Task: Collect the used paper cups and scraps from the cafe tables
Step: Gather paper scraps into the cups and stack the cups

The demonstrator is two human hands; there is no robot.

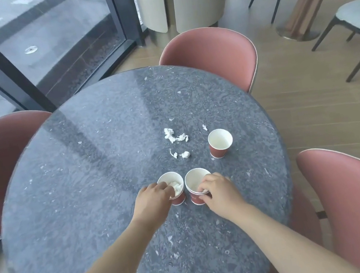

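The left hand (pixel 154 196) grips the cup with scraps (pixel 175 188) and the right hand (pixel 216 192) grips the second cup (pixel 195 182), both near the desk (pixel 88 186) front. I judge the scraps-into-cups step is underway; next, the loose scraps (pixel 176 142) and far cup (pixel 219 143) need gathering.

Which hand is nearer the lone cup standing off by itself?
Right. The right hand grips the near cup just below the lone cup; the left hand is farther left, at another cup.

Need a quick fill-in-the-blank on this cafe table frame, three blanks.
1. The number of red paper cups on the round table is ____.
2. The left hand reaches into a cup holding crumpled ____.
3. The far cup stands upright, touched by ____ hand.

Missing words: three; paper; neither
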